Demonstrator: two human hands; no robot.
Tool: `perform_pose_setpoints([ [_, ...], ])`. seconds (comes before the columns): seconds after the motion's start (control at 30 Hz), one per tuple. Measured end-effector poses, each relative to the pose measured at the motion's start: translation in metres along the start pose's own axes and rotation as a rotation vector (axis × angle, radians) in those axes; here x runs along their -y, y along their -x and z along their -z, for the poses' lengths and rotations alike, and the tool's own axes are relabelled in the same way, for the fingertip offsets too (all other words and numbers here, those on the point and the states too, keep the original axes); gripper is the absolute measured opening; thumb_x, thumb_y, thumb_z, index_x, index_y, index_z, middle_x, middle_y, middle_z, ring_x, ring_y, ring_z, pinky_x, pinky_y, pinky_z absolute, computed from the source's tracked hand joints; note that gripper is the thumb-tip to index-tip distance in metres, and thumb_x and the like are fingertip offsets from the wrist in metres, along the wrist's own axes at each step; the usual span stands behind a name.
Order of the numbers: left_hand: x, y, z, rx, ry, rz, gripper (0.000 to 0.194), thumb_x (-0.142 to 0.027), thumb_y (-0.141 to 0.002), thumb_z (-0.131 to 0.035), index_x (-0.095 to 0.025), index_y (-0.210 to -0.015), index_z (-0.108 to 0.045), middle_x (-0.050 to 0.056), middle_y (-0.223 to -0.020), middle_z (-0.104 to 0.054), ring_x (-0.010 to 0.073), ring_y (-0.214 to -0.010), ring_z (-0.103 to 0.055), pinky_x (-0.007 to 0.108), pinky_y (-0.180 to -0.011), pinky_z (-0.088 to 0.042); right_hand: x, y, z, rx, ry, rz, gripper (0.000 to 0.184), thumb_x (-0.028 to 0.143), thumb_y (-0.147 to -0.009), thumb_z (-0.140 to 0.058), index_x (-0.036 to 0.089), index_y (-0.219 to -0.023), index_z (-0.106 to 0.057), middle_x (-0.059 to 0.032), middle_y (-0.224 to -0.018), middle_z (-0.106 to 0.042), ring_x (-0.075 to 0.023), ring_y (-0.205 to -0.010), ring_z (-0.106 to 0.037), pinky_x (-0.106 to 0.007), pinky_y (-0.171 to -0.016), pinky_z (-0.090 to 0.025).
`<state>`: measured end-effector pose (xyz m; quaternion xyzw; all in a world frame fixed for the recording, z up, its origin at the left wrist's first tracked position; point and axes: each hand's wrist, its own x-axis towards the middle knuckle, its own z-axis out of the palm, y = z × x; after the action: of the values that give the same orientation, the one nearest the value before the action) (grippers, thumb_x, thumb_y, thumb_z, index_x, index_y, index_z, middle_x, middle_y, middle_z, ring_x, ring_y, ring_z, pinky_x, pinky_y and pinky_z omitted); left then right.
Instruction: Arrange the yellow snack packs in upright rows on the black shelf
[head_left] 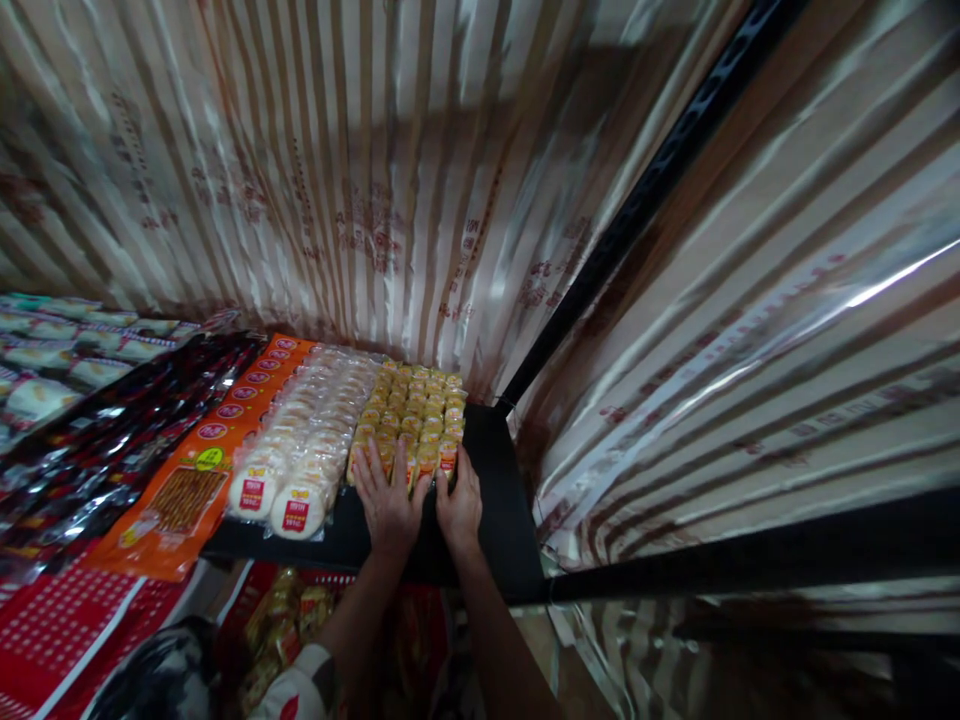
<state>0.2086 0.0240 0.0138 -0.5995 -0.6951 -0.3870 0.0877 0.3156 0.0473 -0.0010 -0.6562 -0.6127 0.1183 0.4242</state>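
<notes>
L hand (394, 512) spread, fingers apart, on front of gold packs (420, 402); R hand (460, 512) at front R corner, can't tell if gripping. Packs on black shelf (491, 470) by white packs (301, 430), tight rows prob. so none tip.

The labels on the front gold-wrapped packs (427, 428) are too small for me to read, and fingers of the left hand (393, 512) hide part of that row. I can't identify the blurred dark packets (146, 440); the left edge crops the red basket (64, 630).
</notes>
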Motion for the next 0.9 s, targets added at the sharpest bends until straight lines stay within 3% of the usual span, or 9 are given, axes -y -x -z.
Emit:
perform_pose_setpoints([
  [0.13, 0.0, 0.008, 0.004, 0.081, 0.084, -0.255, 0.039, -0.023, -0.086, -0.048, -0.022, -0.124, -0.054, 0.012, -0.137, -0.045, 0.0285, -0.131, -0.034, 0.046, -0.103, -0.037, -0.002, 0.002, 0.003, -0.061, -0.121, -0.104, 0.056, 0.043, -0.084, -0.04, 0.012, -0.131, -0.041, -0.017, -0.13, -0.049, -0.0238, -0.106, -0.056, -0.04, -0.092, -0.044],
  [0.27, -0.002, 0.017, 0.002, 0.213, 0.183, -0.449, 0.036, -0.015, -0.088, -0.038, -0.021, -0.115, -0.06, 0.01, -0.11, -0.062, 0.017, -0.104, -0.058, 0.03, -0.088, -0.051, -0.004, 0.006, 0.007, -0.15, -0.199, -0.159, 0.046, 0.045, -0.082, -0.044, 0.013, -0.114, -0.053, -0.0148, -0.109, -0.059, -0.0202, -0.084, -0.06, -0.034, -0.076, -0.05],
  [0.4, -0.008, 0.015, -0.001, 0.402, 0.223, -0.424, 0.034, -0.014, -0.088, -0.035, -0.018, -0.11, -0.061, 0.007, -0.1, -0.064, 0.0135, -0.088, -0.063, 0.024, -0.077, -0.054, -0.003, 0.006, 0.008, -0.151, -0.196, -0.169, 0.036, 0.044, -0.081, -0.046, 0.017, -0.1, -0.059, -0.0096, -0.092, -0.062, -0.0183, -0.07, -0.059, -0.033, -0.07, -0.049],
  [0.53, -0.013, 0.007, -0.003, 0.565, 0.211, -0.415, 0.037, -0.009, -0.087, -0.035, -0.018, -0.115, -0.057, 0.006, -0.108, -0.063, 0.0132, -0.097, -0.061, 0.026, -0.087, -0.051, -0.004, 0.006, 0.008, -0.127, -0.259, -0.188, 0.034, 0.042, -0.083, -0.041, 0.017, -0.097, -0.059, -0.0099, -0.092, -0.063, -0.019, -0.072, -0.061, -0.033, -0.07, -0.05],
  [0.6, -0.015, 0.006, -0.006, 0.552, 0.202, -0.418, 0.038, -0.008, -0.086, -0.036, -0.016, -0.118, -0.054, 0.008, -0.114, -0.061, 0.0142, -0.102, -0.06, 0.027, -0.089, -0.05, -0.005, 0.005, 0.009, -0.132, -0.261, -0.178, 0.035, 0.04, -0.084, -0.038, 0.016, -0.098, -0.059, -0.0113, -0.094, -0.064, -0.0204, -0.078, -0.062, -0.035, -0.074, -0.05],
  [0.73, -0.014, 0.014, -0.021, 0.415, 0.166, -0.405, 0.037, -0.006, -0.085, -0.04, -0.012, -0.119, -0.054, 0.011, -0.116, -0.06, 0.0153, -0.102, -0.061, 0.026, -0.087, -0.052, -0.006, 0.005, 0.011, -0.128, -0.258, -0.12, 0.034, 0.034, -0.084, -0.035, 0.017, -0.096, -0.062, -0.011, -0.097, -0.064, -0.0213, -0.09, -0.06, -0.037, -0.085, -0.047],
  [0.9, -0.011, 0.028, -0.037, 0.25, 0.023, -0.506, 0.039, -0.002, -0.083, -0.037, -0.009, -0.118, -0.054, 0.014, -0.118, -0.06, 0.0185, -0.109, -0.059, 0.029, -0.091, -0.051, -0.006, 0.005, 0.013, -0.119, -0.324, -0.12, 0.034, 0.027, -0.082, -0.035, 0.017, -0.098, -0.063, -0.0113, -0.101, -0.063, -0.0185, -0.087, -0.061, -0.035, -0.084, -0.049],
])
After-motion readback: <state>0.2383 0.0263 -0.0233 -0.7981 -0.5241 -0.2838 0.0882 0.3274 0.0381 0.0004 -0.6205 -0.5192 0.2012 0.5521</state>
